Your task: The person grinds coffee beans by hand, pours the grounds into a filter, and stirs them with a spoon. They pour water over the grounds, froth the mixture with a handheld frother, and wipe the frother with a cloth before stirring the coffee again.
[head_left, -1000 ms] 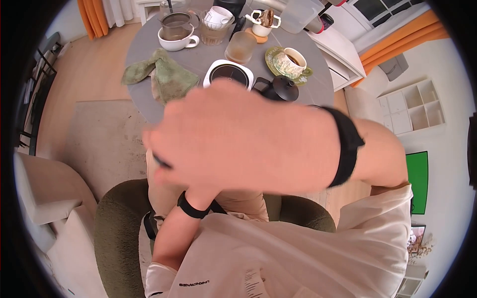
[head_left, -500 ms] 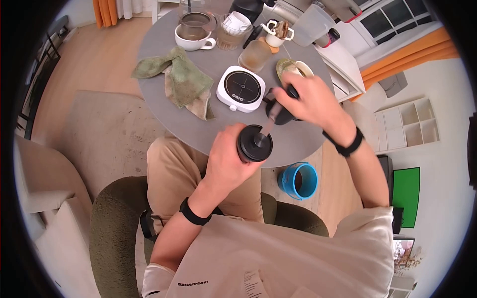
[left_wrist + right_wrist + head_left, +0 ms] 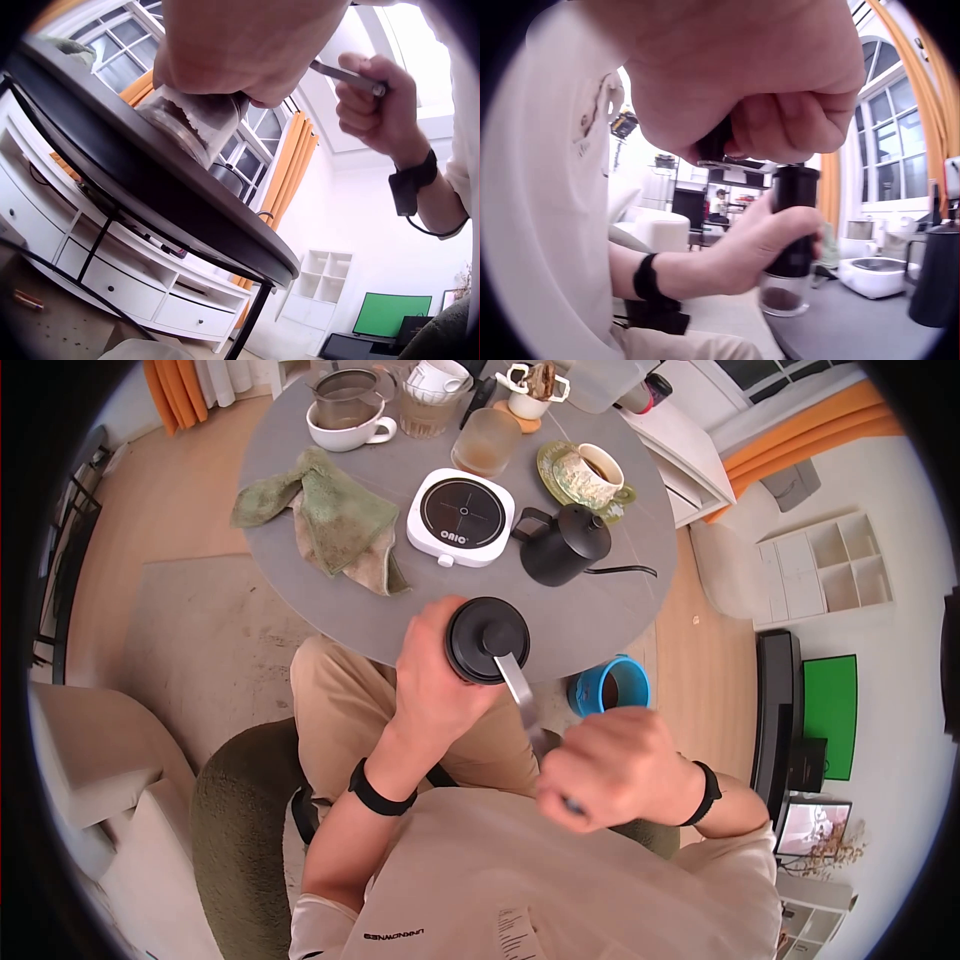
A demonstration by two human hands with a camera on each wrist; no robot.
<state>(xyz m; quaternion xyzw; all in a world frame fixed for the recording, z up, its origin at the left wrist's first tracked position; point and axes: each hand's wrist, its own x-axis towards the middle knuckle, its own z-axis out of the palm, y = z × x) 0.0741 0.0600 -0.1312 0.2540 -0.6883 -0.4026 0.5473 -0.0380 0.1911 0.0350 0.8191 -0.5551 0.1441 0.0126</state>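
A black-topped hand grinder (image 3: pixel 487 640) stands upright at the table's near edge, its metal crank (image 3: pixel 519 695) pointing toward the person. My left hand (image 3: pixel 440 678) grips the grinder's body from the left. The crank's knob is in my right hand (image 3: pixel 618 768), fingers curled round it. In the right wrist view, the clear lower jar (image 3: pixel 784 295) holds dark grounds, and my left hand (image 3: pixel 735 251) wraps the black body above it. My right hand (image 3: pixel 382 109) holds the crank's end in the left wrist view. Beyond the grinder sits a white-rimmed round hot plate (image 3: pixel 462 518).
A black gooseneck kettle (image 3: pixel 566 546) stands right of the hot plate. A green cloth (image 3: pixel 335 520) lies at the left. Behind are a white cup (image 3: pixel 345 435), a glass (image 3: pixel 486 444) and a patterned coffee cup (image 3: pixel 587 475). A blue bucket (image 3: pixel 610 686) stands below the table's right side.
My right hand has swung the crank from the far right side round toward my body. My left hand still grips the grinder, and the view has shifted slightly.
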